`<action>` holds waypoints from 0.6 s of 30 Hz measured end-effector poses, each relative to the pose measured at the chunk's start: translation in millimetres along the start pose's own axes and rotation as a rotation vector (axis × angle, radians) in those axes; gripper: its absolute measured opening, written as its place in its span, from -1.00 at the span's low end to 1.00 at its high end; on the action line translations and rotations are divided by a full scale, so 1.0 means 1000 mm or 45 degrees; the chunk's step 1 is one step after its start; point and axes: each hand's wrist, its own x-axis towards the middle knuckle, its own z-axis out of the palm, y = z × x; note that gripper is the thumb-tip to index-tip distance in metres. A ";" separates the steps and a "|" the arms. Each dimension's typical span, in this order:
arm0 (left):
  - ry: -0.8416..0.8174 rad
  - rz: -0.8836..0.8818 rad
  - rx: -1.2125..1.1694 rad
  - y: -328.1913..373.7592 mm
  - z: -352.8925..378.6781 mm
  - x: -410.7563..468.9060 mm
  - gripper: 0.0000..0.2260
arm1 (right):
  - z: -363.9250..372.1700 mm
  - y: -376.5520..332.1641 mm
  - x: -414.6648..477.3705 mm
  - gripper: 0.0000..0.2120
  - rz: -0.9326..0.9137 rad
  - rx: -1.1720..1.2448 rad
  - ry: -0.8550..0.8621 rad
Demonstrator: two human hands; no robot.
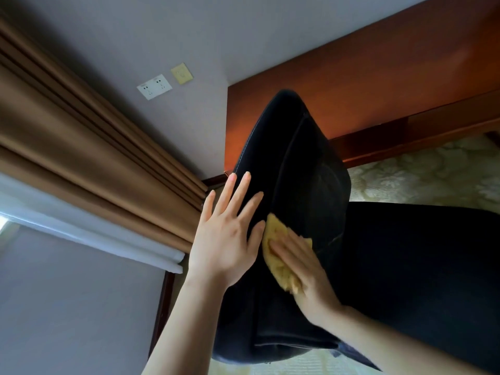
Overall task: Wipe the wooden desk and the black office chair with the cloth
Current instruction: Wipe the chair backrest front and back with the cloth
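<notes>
The black office chair (297,163) fills the middle of the head view, its backrest seen from above and its seat (419,266) spreading to the right. My left hand (230,234) lies flat with straight, spread fingers against the left side of the backrest. My right hand (303,269) presses a yellow cloth (276,234) against the front of the backrest, fingers stretched over the cloth. The wooden desk (378,77) stands behind the chair at the upper right.
Brown curtains (81,147) hang along the left, with a white blind (81,228) below them. Wall sockets (154,86) sit on the grey wall. Patterned carpet (433,174) shows to the right of the chair.
</notes>
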 end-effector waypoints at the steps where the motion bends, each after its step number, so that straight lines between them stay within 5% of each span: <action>1: -0.005 -0.004 -0.011 0.000 0.000 0.000 -0.53 | -0.003 0.007 0.013 -0.35 0.078 0.010 0.013; 13: -0.044 -0.036 -0.028 0.000 -0.002 -0.001 -0.53 | -0.077 0.060 0.219 -0.43 0.788 -0.106 0.081; 18: -0.050 -0.044 -0.053 -0.001 -0.001 0.000 -0.53 | -0.089 0.070 0.268 -0.43 1.052 0.085 0.136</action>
